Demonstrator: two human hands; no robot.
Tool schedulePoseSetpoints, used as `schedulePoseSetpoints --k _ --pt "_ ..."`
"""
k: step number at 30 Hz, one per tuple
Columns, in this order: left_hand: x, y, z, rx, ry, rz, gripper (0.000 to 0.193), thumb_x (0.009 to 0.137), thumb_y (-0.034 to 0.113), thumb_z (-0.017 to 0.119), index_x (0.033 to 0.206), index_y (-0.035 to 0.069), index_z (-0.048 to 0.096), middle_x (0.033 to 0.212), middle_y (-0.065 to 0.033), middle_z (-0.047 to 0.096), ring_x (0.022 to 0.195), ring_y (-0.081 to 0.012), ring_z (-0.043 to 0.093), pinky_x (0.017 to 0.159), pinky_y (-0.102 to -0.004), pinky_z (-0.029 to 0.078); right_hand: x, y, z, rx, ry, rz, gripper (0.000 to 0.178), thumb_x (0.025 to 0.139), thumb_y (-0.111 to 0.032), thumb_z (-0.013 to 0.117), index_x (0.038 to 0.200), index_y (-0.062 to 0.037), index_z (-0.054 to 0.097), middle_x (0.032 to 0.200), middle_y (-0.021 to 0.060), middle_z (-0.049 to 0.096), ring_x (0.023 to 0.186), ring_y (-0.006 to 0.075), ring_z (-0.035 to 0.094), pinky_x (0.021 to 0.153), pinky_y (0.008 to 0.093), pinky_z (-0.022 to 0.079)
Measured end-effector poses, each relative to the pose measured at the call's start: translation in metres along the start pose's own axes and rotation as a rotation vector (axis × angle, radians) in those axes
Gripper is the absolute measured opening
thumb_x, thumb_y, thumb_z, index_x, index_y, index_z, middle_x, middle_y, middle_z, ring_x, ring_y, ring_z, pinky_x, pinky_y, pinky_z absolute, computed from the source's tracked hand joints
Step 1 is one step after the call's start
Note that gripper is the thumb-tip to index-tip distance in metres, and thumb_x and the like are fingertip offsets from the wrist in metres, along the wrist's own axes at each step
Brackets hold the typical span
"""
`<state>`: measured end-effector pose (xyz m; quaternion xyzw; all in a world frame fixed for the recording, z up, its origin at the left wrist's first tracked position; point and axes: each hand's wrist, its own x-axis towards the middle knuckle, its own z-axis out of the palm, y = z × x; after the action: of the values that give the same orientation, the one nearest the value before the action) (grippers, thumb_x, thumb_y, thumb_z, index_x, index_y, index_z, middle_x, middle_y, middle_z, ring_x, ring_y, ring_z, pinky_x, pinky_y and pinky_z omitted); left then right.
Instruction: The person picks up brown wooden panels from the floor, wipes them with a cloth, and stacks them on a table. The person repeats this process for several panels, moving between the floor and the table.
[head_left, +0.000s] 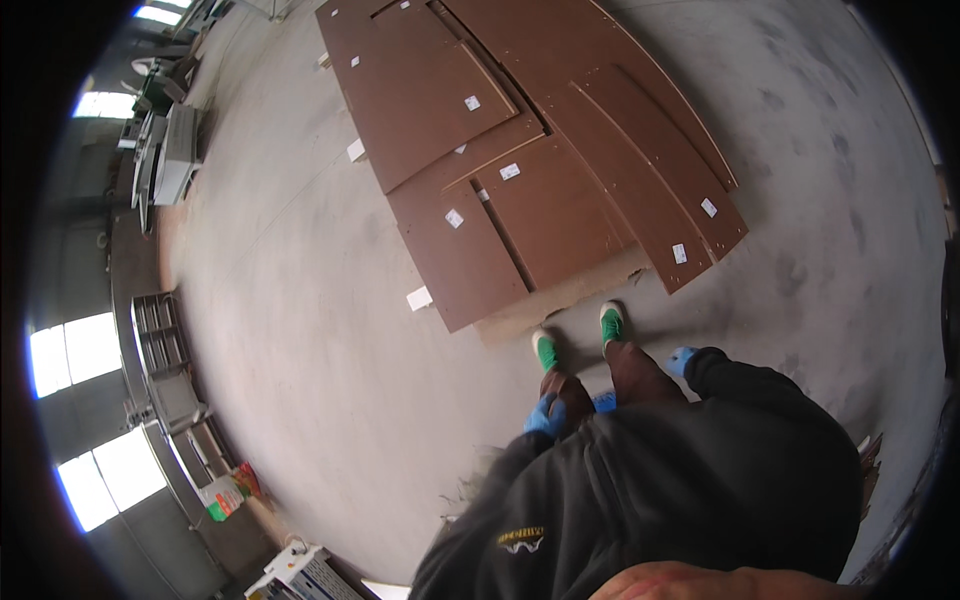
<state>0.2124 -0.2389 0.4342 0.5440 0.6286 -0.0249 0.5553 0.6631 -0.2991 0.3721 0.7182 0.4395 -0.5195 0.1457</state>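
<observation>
Both my hands wear blue gloves and hang beside my legs. My left hand (545, 415) is by my left thigh, its fingers loosely stretched, with nothing visible in them. Held out a little from my right leg is my right hand (681, 361); its fingers are too small and turned away to show how they are bent. In front of my green shoes (545, 350) lie brown flat panels (560, 215) in overlapping layers, each with small white labels. Neither hand touches them. A blue thing (604, 401) shows between my legs, its kind unclear.
A sheet of brown cardboard (575, 290) sticks out under the panels' near edge. White blocks (419, 298) jut out along the left side. Grey concrete floor (330, 250) surrounds the stack. Machinery (175, 155), a metal rack (160, 330) and bags (225, 495) line the left wall.
</observation>
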Motion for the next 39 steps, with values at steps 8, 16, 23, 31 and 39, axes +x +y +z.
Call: schedulePoseSetpoints --k 8,16,23,31,39 --pt "0.018 0.072 -0.073 0.240 -0.191 -0.083 0.059 0.099 0.051 0.056 0.142 0.012 0.063 0.141 -0.0188 0.065 0.135 -0.0348 0.058 0.111 -0.0430 0.046 -0.095 0.038 0.041 0.503 0.286 0.282 0.049 0.097 -0.043 0.061 0.118 -0.0009 0.073 0.110 0.0217 0.075 0.108 0.0346 0.071 0.093 0.0434 0.054" --pt "0.048 0.019 -0.114 0.554 -0.240 -0.145 0.056 0.096 0.050 0.056 0.134 0.010 0.067 0.132 -0.0197 0.069 0.126 -0.0363 0.064 0.105 -0.0450 0.050 -0.064 0.003 0.160 0.388 0.219 -0.210 0.037 0.101 -0.034 0.055 0.111 -0.0006 0.069 0.119 0.0242 0.071 0.112 0.0444 0.066 0.092 0.0504 0.053" --pt "0.089 0.057 -0.065 0.806 -0.214 -0.073 0.047 0.096 0.044 0.053 0.117 0.009 0.075 0.123 -0.0220 0.072 0.119 -0.0397 0.066 0.099 -0.0470 0.052 -0.128 0.045 0.100 0.642 0.280 0.052 0.038 0.100 -0.034 0.056 0.111 -0.0004 0.069 0.119 0.0239 0.071 0.114 0.0437 0.066 0.094 0.0499 0.053" --pt "0.039 0.234 0.088 0.617 -0.314 0.307 0.054 0.096 0.047 0.058 0.139 0.015 0.066 0.140 -0.0210 0.064 0.129 -0.0394 0.062 0.112 -0.0450 0.047 -0.135 0.195 0.144 0.596 0.268 0.161 0.038 0.100 -0.034 0.056 0.112 -0.0003 0.069 0.120 0.0236 0.071 0.116 0.0429 0.065 0.096 0.0494 0.052" --pt "0.048 0.260 0.092 0.567 -0.270 0.091 0.047 0.099 0.047 0.055 0.124 0.010 0.070 0.131 -0.0221 0.067 0.127 -0.0397 0.062 0.107 -0.0458 0.048 -0.141 0.254 0.133 0.257 0.349 0.012 0.043 0.099 -0.036 0.058 0.119 0.0003 0.069 0.123 0.0232 0.071 0.119 0.0401 0.065 0.100 0.0469 0.052"
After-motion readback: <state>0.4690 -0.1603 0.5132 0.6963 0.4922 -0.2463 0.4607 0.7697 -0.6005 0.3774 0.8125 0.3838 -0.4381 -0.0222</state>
